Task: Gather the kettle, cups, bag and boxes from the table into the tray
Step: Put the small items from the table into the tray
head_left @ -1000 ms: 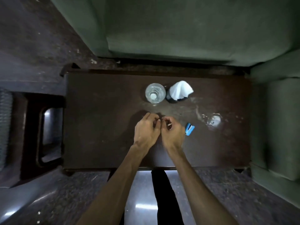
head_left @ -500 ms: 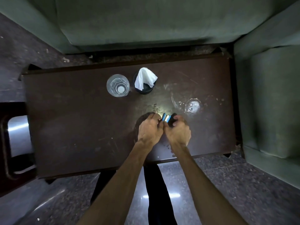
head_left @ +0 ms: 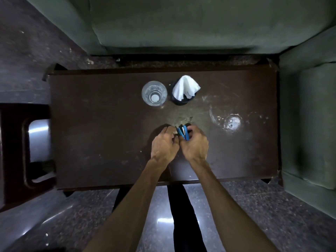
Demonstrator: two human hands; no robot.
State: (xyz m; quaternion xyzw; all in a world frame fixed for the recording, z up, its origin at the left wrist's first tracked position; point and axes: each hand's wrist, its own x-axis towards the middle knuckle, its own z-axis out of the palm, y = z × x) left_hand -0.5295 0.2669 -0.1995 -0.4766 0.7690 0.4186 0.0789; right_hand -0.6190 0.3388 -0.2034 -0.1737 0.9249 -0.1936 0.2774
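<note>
Cups: none taken; the blue stapler (head_left: 182, 132), a second ago lying alone on the bench (head_left: 101, 128), now sits pinched between both hands' fingers (head_left: 171, 130), leaving gathering stalled.

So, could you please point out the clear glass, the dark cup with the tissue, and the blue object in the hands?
Clear glass (head_left: 154, 93), head view, on its base seen through the mouth.
Dark cup (head_left: 180, 102), head view, on its near rim.
Blue object (head_left: 183, 132), head view, on its blue body between both hands.
</note>
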